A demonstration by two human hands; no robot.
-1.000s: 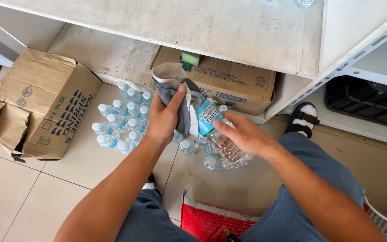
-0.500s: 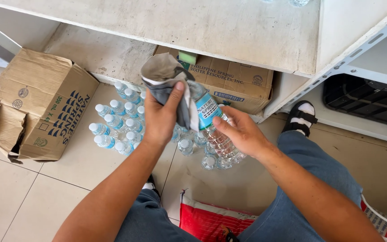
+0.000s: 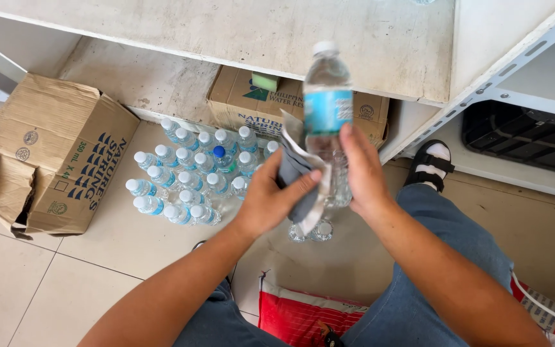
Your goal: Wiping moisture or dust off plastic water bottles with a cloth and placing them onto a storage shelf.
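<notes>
A: Status on the hands?

B: Right hand [image 3: 362, 173] is wrapped around a clear plastic water bottle [image 3: 327, 109], gripping its lower half. Bottle is upright, white cap on top, blue label band around the middle. It's held up in the air in front of the white shelf [image 3: 226, 32].

A: Left?

B: Left hand [image 3: 270, 200] is closed on a grey cloth [image 3: 293, 177], pressing it against the side of the bottle just below the label. Thumb lies over the cloth.

A: What's underneath?

B: Tiled floor [image 3: 97, 250]. A cluster of small capped bottles [image 3: 187, 180] stands on it, left of the hands; one has a blue cap, the rest white. Two more bottles [image 3: 313, 230] stand right under the hands, mostly hidden.

A: Boxes?

B: Torn open cardboard box [image 3: 52, 154] on its side at far left. A second cardboard box [image 3: 252, 106] under the shelf, behind the cluster, with a green sponge [image 3: 265, 81] on top.

A: Anything else?

B: Person's in blue jeans, sandalled foot [image 3: 433, 164] at right. Red bag [image 3: 303, 318] on the floor between the knees.
</notes>
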